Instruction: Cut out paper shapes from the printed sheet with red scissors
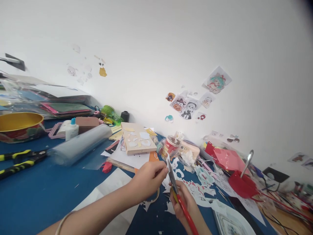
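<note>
My right hand [184,199] is wrapped around a pair of scissors [172,176] with a red handle and grey blades that point away from me. Just left of the blades, my left hand [152,176] is closed in a pinch. A small white paper piece [167,157] shows at its fingertips, beside the scissor tips. Its lower part is hidden by the fingers. Below and around both hands, cut paper scraps [193,189] with red drawings lie on the blue table [58,200]. A white sheet [113,186] lies under my left forearm.
Behind my hands stand a red cup [171,143] and a tan box [137,138] bearing paper cutouts. Pliers [24,160], a clear plastic roll [80,147] and a glue bottle [72,129] are on the left. A red container [242,184] stands on the right, before the white wall.
</note>
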{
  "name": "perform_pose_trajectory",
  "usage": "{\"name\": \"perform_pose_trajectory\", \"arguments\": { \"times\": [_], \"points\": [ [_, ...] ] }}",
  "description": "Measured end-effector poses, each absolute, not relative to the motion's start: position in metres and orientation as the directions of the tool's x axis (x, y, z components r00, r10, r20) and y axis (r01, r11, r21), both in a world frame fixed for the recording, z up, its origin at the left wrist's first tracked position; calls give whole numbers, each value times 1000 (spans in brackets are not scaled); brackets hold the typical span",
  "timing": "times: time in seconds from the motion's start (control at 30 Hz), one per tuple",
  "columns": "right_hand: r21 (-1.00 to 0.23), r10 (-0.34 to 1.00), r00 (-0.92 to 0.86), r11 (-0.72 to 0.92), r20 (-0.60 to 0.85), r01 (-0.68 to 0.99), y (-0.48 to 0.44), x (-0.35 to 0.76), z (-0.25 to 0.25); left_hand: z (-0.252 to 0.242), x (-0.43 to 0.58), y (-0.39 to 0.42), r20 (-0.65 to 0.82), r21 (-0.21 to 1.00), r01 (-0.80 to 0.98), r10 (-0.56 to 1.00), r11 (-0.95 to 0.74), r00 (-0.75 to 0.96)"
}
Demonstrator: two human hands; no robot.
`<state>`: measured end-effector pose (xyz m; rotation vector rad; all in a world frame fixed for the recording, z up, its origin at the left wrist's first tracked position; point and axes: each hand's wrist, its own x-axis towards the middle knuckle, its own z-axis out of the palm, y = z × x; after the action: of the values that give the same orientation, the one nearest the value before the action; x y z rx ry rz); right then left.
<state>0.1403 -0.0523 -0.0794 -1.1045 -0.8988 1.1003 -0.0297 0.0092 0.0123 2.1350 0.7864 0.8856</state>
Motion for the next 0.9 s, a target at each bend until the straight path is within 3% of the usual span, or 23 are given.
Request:
{"name": "perform_pose_trajectory", "arguments": {
  "times": [0.27, 0.43, 0.9],
  "points": [
    [-983, 953, 281, 149, 112, -111, -53, 135, -82, 9, -30, 3, 345, 794, 235, 734, -561, 585],
    [-983, 952, 292, 133, 90, -130, -50, 133, -83, 8, -27, 0, 310, 847, 197, 759, -494, 572],
    [-941, 953, 38, 291, 301, 173, -62, 127, -68, 6, -27, -3, 312, 859, 187, 777, -477, 546]
  ]
}}
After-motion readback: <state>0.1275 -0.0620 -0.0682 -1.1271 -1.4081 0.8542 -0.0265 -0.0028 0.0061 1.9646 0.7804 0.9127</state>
